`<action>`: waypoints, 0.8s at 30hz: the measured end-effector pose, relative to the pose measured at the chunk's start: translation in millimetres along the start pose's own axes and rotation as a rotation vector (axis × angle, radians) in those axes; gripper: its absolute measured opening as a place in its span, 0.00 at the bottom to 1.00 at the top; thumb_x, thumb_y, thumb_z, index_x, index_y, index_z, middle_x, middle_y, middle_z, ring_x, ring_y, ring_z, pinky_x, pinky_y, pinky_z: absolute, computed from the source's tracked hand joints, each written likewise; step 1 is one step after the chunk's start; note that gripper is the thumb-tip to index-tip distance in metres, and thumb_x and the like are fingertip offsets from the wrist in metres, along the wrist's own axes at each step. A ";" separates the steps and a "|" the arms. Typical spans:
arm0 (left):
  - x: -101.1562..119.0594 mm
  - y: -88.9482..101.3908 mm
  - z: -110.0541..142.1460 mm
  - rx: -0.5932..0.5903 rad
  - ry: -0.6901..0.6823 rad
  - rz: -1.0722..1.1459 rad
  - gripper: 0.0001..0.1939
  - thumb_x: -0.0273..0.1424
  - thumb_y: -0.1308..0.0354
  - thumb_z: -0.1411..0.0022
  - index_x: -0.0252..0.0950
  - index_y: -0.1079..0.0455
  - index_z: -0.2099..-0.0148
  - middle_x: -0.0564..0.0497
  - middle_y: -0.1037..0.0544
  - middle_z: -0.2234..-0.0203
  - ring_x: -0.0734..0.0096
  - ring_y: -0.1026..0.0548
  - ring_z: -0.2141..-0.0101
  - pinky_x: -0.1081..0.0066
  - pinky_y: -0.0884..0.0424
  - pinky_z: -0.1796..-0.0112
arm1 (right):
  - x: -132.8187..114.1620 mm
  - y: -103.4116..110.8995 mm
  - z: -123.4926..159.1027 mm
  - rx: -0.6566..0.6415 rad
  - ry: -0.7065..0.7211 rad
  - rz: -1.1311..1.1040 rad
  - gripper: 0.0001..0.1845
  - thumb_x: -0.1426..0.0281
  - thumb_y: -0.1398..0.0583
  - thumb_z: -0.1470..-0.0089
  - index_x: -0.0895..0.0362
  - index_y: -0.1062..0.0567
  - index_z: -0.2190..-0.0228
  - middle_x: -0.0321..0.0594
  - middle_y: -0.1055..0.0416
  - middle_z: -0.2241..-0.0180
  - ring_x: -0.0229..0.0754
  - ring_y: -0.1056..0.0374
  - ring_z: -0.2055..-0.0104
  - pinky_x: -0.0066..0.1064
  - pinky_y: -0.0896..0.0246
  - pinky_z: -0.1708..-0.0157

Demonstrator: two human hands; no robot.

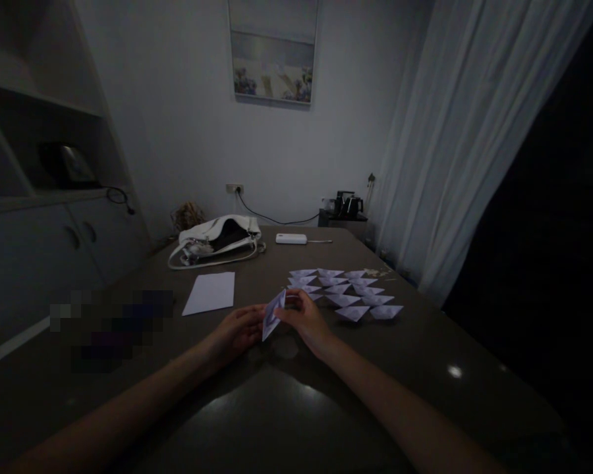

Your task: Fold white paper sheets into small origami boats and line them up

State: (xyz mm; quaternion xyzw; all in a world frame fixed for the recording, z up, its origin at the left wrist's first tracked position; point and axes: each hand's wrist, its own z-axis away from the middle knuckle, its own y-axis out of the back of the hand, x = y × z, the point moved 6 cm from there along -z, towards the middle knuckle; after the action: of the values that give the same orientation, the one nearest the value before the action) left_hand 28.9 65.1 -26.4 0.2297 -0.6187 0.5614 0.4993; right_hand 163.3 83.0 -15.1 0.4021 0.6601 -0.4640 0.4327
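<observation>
In dim light, a framed picture (pixel 273 72) hangs on the pale wall (pixel 178 118) — curtain (pixel 435 131) right, cabinet (pixel 34 243) left.

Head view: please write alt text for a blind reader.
A person's left hand and right hand hold a folded paper over a dark table. Rows of paper boats sit at right; white paper and a white bag lie at left.

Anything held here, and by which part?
A folded paper: the right hand holds its upper right side; the left hand meets its left side.
</observation>
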 end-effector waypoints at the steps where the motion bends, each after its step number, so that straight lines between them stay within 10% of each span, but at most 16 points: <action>1: 0.1 0.3 0.3 0.009 0.005 0.002 0.15 0.26 0.34 0.50 0.30 0.27 0.58 0.45 0.21 0.70 0.71 0.24 0.70 0.76 0.28 0.67 | -1.1 0.4 -0.1 0.002 0.010 0.013 0.25 0.65 0.31 0.66 0.55 0.33 0.65 0.36 0.32 0.65 0.39 0.33 0.64 0.33 0.37 0.62; 24: 1.1 1.8 -0.5 0.042 -0.016 -0.003 0.15 0.25 0.35 0.52 0.30 0.29 0.59 0.47 0.22 0.72 0.69 0.24 0.71 0.74 0.28 0.68 | -4.3 -0.6 0.3 -0.002 0.013 0.061 0.24 0.65 0.31 0.65 0.55 0.33 0.65 0.37 0.31 0.66 0.40 0.31 0.66 0.33 0.36 0.63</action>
State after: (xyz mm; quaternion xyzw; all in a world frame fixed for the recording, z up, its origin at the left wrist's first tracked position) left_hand 27.1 66.4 -26.2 0.2457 -0.6104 0.5718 0.4900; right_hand 164.0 82.0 -10.9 0.4246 0.6508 -0.4475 0.4427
